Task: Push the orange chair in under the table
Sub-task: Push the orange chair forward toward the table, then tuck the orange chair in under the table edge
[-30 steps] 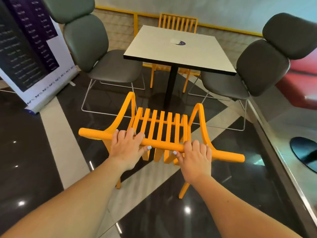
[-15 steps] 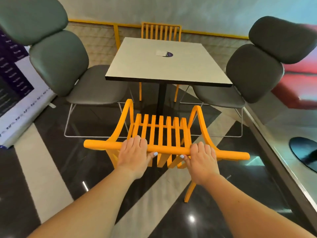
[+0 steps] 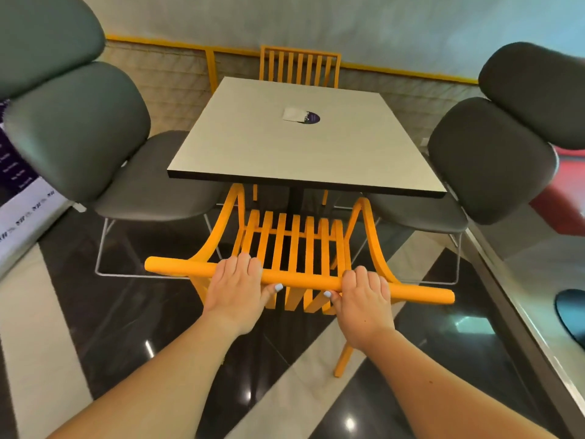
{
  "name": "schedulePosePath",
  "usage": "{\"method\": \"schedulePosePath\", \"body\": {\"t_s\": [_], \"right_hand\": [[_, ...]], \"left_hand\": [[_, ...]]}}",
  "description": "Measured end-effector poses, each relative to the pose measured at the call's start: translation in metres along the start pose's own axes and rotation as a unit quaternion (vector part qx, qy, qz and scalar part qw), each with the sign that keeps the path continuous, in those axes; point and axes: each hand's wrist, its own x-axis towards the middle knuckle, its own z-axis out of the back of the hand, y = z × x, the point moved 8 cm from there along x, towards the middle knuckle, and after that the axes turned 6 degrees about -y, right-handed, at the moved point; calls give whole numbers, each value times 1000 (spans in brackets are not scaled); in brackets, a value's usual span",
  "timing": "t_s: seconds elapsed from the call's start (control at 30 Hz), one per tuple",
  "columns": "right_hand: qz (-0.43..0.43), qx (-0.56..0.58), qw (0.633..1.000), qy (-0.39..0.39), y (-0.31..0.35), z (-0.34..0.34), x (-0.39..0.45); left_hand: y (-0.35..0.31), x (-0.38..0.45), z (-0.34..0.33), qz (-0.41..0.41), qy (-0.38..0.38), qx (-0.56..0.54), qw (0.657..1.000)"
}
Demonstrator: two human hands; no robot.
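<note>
The orange chair (image 3: pixel 294 242) with a slatted seat stands in front of me, its back rail nearest me. My left hand (image 3: pixel 235 288) grips that rail left of the middle, and my right hand (image 3: pixel 365 296) grips it right of the middle. The front tips of the chair's arms sit just under the near edge of the square white table (image 3: pixel 285 147), which stands on a dark central post. Most of the seat is still outside the tabletop's edge. One back leg shows at the lower right.
A grey padded chair (image 3: pixel 95 144) flanks the table on the left and another grey chair (image 3: pixel 493 160) on the right. A second orange chair (image 3: pixel 299 66) stands at the far side by the wall. A paper and purple disc (image 3: pixel 302 116) lie on the table. A banner (image 3: pixel 19 198) stands far left.
The orange chair has slid forward with both hands on its rail; its arm tips now reach under the table's near edge. I have stepped closer to the table.
</note>
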Motion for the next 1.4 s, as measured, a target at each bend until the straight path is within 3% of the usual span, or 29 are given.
{"method": "schedulePosePath", "body": {"t_s": [0.17,0.53,0.87,1.17,1.3,1.4], "right_hand": [[27,-7,999,29,-15,-23,51],[4,-13,1000,5,-18,-29,112],[7,2,999,33,-20,-32,88],[34,5,995,92,-72,-29,94],[37,-32,996,69,-74,-26,92],[-20,-35,998,40,-84,-25,90]], "left_hand": [[3,44,-18,11,0,0,1000],[18,108,-27,-12,-31,-36,999],[20,76,-36,24,-6,-51,998],[-33,78,-40,52,32,-73,995],[-12,78,-34,66,17,-74,995],[9,77,-30,94,14,-61,994]]}}
